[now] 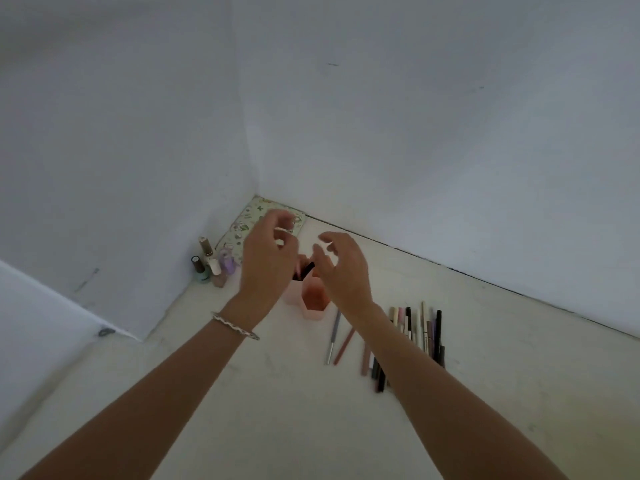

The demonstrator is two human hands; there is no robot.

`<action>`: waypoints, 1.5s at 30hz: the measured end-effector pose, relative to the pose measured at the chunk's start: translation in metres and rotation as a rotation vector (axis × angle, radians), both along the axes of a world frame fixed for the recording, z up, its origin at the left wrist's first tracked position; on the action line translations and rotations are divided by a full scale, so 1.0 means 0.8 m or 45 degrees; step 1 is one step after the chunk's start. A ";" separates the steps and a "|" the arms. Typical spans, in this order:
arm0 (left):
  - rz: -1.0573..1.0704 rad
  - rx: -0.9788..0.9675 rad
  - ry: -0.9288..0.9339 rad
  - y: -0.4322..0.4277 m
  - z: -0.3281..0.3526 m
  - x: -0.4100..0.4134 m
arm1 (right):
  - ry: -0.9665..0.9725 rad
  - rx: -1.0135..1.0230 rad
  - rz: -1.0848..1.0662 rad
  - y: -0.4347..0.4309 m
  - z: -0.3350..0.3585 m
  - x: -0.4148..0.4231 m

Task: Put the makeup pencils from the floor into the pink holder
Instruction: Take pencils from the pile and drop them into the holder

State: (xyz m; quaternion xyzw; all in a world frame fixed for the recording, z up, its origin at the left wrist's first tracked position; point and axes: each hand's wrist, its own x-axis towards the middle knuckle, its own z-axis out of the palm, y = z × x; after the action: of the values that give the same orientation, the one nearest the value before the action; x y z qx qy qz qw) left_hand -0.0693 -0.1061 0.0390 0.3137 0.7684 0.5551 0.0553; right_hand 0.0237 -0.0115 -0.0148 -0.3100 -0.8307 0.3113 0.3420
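Observation:
The pink holder, made of hexagonal cups, stands on the pale floor near the room corner. Dark pencil ends stick up from its back cup, between my two hands. My left hand hovers over the holder's left side with fingers loosely curled and apart, and I see nothing in it. My right hand hovers over the right side, fingers spread and empty. Several makeup pencils lie in a row on the floor to the right, partly hidden under my right forearm. A grey pencil and a reddish pencil lie just in front of the holder.
Several nail polish bottles stand against the left wall. A patterned green pouch lies in the corner behind the holder. White walls close in on the left and at the back. A bracelet is on my left wrist.

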 end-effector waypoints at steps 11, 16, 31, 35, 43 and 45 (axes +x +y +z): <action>-0.546 -1.107 0.526 0.092 -0.138 0.120 | -0.034 -0.336 -0.378 0.090 0.001 0.113; -0.407 -1.331 0.612 0.100 -0.171 0.126 | -0.158 -0.398 -0.383 0.096 -0.028 0.139; -0.200 -0.332 0.326 0.117 -0.023 0.065 | -1.082 -0.252 -0.129 0.093 -0.109 0.085; -0.192 -0.218 0.258 0.108 -0.028 0.062 | -1.081 -0.160 -0.096 0.083 -0.117 0.074; 0.194 0.279 0.187 0.046 0.011 -0.032 | -0.412 -0.480 -0.350 0.122 -0.025 0.061; 0.222 0.285 0.215 0.032 0.012 -0.048 | -0.204 -0.483 -0.422 0.133 0.020 0.057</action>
State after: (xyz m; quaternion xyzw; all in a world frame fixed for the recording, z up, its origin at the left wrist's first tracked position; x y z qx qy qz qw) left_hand -0.1075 -0.0805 0.0483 0.2955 0.7279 0.6117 -0.0932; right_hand 0.0692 0.0951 0.0008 -0.5240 -0.7198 0.3758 0.2572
